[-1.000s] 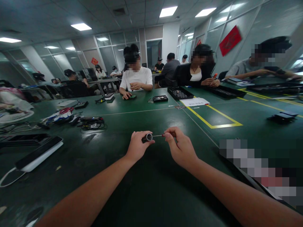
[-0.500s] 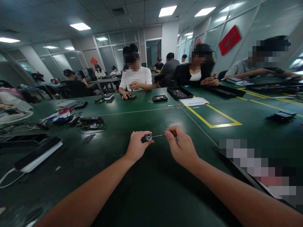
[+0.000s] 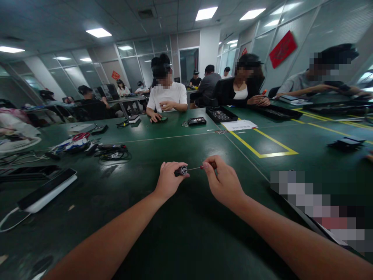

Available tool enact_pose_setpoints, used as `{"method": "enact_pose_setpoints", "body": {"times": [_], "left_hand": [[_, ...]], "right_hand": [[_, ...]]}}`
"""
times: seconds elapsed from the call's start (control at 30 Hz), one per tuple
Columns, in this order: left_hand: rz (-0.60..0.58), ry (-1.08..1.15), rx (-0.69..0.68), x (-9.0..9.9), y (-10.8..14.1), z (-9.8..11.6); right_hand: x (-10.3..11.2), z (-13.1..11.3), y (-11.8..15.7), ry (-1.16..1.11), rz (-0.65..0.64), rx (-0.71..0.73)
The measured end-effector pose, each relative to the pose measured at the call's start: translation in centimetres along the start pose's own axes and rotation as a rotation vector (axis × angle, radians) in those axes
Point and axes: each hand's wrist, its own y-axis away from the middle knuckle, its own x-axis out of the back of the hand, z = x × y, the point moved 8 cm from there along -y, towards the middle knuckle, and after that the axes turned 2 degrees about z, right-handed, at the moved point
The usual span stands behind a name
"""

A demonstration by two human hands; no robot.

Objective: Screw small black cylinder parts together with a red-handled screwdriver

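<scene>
My left hand [image 3: 169,179] is closed around a small dark cylindrical part [image 3: 182,170] with a silvery round end that faces me. In my right hand [image 3: 220,177] is a screwdriver [image 3: 213,165] with a reddish handle, gripped between thumb and fingers. Its thin metal shaft points left and reaches the side of the cylindrical part; whether the tip sits inside it is too small to tell. Both hands are raised over the green table [image 3: 186,233], and most of the cylindrical part is hidden by my left fingers.
To the left lie a black-and-white power strip [image 3: 48,190] and a heap of cables [image 3: 112,152]. Across the table are a black tray [image 3: 221,114], a white paper [image 3: 239,125] and a small black box [image 3: 197,121]. Several people sit opposite. A black device [image 3: 346,143] lies right.
My hands stay almost in place, still holding the cylindrical part and the screwdriver. The part's round end has turned very slightly. The person at the far right has shifted a little.
</scene>
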Motion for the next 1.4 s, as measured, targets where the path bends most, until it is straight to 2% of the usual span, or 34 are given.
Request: {"method": "enact_pose_setpoints", "body": {"times": [0.23,0.5,0.6,0.73,0.9,0.97,1.03,1.2,1.3,1.4], "left_hand": [[-0.018,0.000,0.049,-0.2,0.0,-0.5],[-0.035,0.006,0.067,-0.1,0.0,-0.4],[-0.022,0.063,0.067,0.0,0.0,-0.5],[0.058,0.189,0.078,0.4,0.0,-0.5],[0.119,0.287,0.148,1.0,-0.9,-0.4],[0.084,0.281,0.168,1.0,-1.7,-0.2],[-0.002,0.211,0.165,0.4,-2.6,0.2],[-0.278,-0.003,0.044,-3.2,-4.2,1.2],[-0.352,-0.153,0.066,-5.3,-4.8,0.9],[-0.390,-0.220,0.092,-6.5,-5.2,0.8]], "right_hand": [[0.1,0.2,0.0,0.011,0.004,-0.012],[-0.4,1.1,-0.2,0.068,-0.050,-0.061],[-0.4,1.4,-0.3,0.063,-0.047,-0.076],[0.5,1.1,-0.4,0.033,0.023,-0.080],[2.6,-0.3,0.0,-0.084,0.204,-0.017],[3.2,-0.9,0.4,-0.143,0.247,0.039],[3.4,-1.6,0.9,-0.201,0.261,0.106],[3.4,-2.6,1.8,-0.261,0.234,0.193],[3.4,-3.1,1.8,-0.245,0.226,0.228],[3.2,-3.2,1.6,-0.219,0.207,0.219]]}}
